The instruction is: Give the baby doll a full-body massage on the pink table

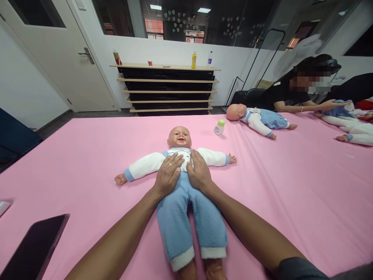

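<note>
A baby doll [181, 157] lies face up on the pink table cover [96, 155], its head away from me and its arms spread. It wears a white top with blue cuffs and fuzzy blue trousers [186, 198]. My left hand [169, 173], with a ring on one finger, rests flat on one side of the doll's chest and belly. On the other side my right hand [199, 169] lies flat in the same way. Both hands have their fingers stretched out, pointing towards the doll's head, and hold nothing. Part of the top is hidden under them.
A small bottle with a green cap [219, 127] stands beyond the doll's right-hand side. Another doll [262, 118] lies at the back right, near a person [291, 93] handling a further doll. A phone [35, 247] lies at the near left. Stacked shelving [169, 85] stands behind.
</note>
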A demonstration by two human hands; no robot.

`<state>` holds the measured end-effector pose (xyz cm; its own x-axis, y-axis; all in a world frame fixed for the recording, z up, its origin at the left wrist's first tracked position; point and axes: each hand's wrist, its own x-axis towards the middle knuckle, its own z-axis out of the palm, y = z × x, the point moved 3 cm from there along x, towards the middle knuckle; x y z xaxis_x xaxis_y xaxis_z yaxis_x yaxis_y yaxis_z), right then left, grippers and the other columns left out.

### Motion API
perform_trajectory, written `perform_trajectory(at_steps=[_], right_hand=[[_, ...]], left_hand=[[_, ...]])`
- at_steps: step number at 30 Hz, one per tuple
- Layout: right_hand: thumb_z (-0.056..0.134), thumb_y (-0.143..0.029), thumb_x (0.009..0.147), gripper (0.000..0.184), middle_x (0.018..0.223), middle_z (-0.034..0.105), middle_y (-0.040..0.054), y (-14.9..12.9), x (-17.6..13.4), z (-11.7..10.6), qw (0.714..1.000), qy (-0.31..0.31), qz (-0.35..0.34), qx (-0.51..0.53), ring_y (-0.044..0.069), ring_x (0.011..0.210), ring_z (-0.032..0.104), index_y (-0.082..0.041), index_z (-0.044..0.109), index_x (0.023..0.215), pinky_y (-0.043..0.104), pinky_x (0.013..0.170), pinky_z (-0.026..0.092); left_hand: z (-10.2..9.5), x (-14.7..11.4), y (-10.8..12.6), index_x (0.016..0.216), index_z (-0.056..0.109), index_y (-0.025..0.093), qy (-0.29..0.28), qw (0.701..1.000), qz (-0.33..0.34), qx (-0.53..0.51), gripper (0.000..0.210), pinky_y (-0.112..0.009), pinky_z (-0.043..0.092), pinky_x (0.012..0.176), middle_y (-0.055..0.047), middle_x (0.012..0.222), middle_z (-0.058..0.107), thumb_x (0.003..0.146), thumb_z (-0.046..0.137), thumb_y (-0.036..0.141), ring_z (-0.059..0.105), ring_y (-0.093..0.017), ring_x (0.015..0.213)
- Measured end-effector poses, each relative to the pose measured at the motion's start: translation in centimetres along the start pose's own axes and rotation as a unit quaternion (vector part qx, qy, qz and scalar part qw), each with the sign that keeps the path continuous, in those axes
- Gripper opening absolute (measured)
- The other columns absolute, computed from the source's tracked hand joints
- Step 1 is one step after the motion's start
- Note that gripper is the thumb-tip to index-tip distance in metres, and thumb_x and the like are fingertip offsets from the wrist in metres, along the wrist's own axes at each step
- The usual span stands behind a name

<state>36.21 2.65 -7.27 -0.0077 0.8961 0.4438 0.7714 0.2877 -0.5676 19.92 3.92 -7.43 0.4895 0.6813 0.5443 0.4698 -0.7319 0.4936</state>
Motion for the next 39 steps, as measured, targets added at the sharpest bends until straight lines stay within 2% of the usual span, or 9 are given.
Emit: perform_trajectory(at_steps=[3, 7, 10, 13, 16, 20, 28, 35, 39], right_hand=[[0.045, -0.026, 0.092, 0.059, 0.150, 0.042, 0.0200, -0.3, -0.3, -0.5, 0.999, 0.045, -0.014, -0.006, 0.030, 0.143, 0.036, -0.003, 0.040, 0.146, 0.054, 0.120, 0.030], [0.049, -0.023, 0.090, 0.051, 0.146, 0.048, 0.0159, -1.4, -0.7, -1.5, 0.987, 0.075, -0.136, 0.030, 0.026, 0.140, 0.041, -0.010, 0.050, 0.140, 0.051, 0.118, 0.034], [0.051, -0.020, 0.089, 0.040, 0.133, 0.061, 0.0104, -2.3, -0.9, -1.8, 0.966, 0.026, -0.247, 0.074, 0.022, 0.133, 0.050, -0.017, 0.061, 0.128, 0.046, 0.116, 0.039], [0.050, -0.020, 0.090, 0.035, 0.126, 0.066, 0.0073, -2.5, -0.8, -1.5, 0.954, -0.046, -0.286, 0.076, 0.020, 0.128, 0.055, -0.020, 0.065, 0.121, 0.044, 0.116, 0.039], [0.048, -0.022, 0.093, 0.039, 0.138, 0.058, 0.0077, -2.2, -0.3, -1.0, 0.965, -0.084, -0.246, 0.040, 0.021, 0.135, 0.048, -0.019, 0.061, 0.130, 0.047, 0.119, 0.032], [0.048, -0.028, 0.094, 0.050, 0.151, 0.044, 0.0090, -1.6, 0.3, -0.6, 0.983, -0.093, -0.161, -0.004, 0.025, 0.145, 0.034, -0.018, 0.050, 0.143, 0.051, 0.122, 0.025], [0.044, -0.031, 0.093, 0.060, 0.153, 0.038, 0.0166, -0.3, 0.3, 0.0, 0.998, -0.045, -0.030, -0.027, 0.027, 0.144, 0.034, -0.006, 0.040, 0.148, 0.050, 0.122, 0.026], [0.042, -0.029, 0.093, 0.059, 0.149, 0.043, 0.0216, 0.2, -0.2, 0.1, 0.999, 0.023, 0.020, -0.038, 0.030, 0.141, 0.039, 0.000, 0.042, 0.144, 0.054, 0.120, 0.029], [0.046, -0.024, 0.091, 0.055, 0.145, 0.047, 0.0207, -0.6, -0.6, -0.9, 0.994, 0.088, -0.062, -0.016, 0.028, 0.140, 0.041, -0.001, 0.046, 0.141, 0.051, 0.119, 0.032]], left_hand=[[0.3, 0.3, -0.6, 0.143, 0.049, 0.027, -0.006, 0.998, -0.053, 0.015, 0.046, -0.056, 0.022, 0.121, -0.004, 0.153, 0.042, 0.099, 0.038, 0.029, 0.029, -0.024, 0.148], [0.8, 0.2, -1.5, 0.145, 0.047, 0.026, 0.030, 0.995, -0.092, 0.009, 0.048, -0.057, 0.022, 0.121, -0.005, 0.155, 0.040, 0.097, 0.041, 0.028, 0.027, -0.025, 0.149], [0.9, 0.0, -2.1, 0.144, 0.049, 0.024, 0.082, 0.992, -0.101, -0.004, 0.048, -0.056, 0.024, 0.122, -0.006, 0.152, 0.044, 0.097, 0.039, 0.023, 0.030, -0.024, 0.147], [1.0, -0.3, -2.5, 0.142, 0.051, 0.022, 0.126, 0.985, -0.113, -0.014, 0.048, -0.054, 0.026, 0.122, -0.007, 0.150, 0.048, 0.096, 0.038, 0.020, 0.035, -0.024, 0.145], [0.8, -0.4, -2.3, 0.143, 0.049, 0.020, 0.151, 0.981, -0.117, -0.019, 0.051, -0.053, 0.028, 0.122, -0.008, 0.149, 0.047, 0.093, 0.039, 0.017, 0.035, -0.024, 0.145], [0.2, -0.5, -1.1, 0.145, 0.046, 0.020, 0.157, 0.985, -0.066, -0.007, 0.055, -0.053, 0.029, 0.121, -0.008, 0.151, 0.046, 0.091, 0.040, 0.015, 0.035, -0.025, 0.145], [-0.5, -0.4, 0.5, 0.139, 0.053, 0.022, 0.065, 0.997, 0.043, 0.008, 0.046, -0.051, 0.031, 0.119, -0.006, 0.145, 0.053, 0.094, 0.042, 0.021, 0.038, -0.023, 0.144], [0.0, 0.3, -0.1, 0.138, 0.055, 0.027, -0.016, 0.999, -0.035, 0.028, 0.043, -0.053, 0.024, 0.122, -0.001, 0.149, 0.048, 0.098, 0.039, 0.029, 0.032, -0.022, 0.147], [0.4, 0.5, -0.7, 0.142, 0.050, 0.028, -0.004, 0.995, -0.093, 0.028, 0.045, -0.055, 0.021, 0.122, -0.001, 0.154, 0.041, 0.098, 0.041, 0.029, 0.027, -0.023, 0.149]])
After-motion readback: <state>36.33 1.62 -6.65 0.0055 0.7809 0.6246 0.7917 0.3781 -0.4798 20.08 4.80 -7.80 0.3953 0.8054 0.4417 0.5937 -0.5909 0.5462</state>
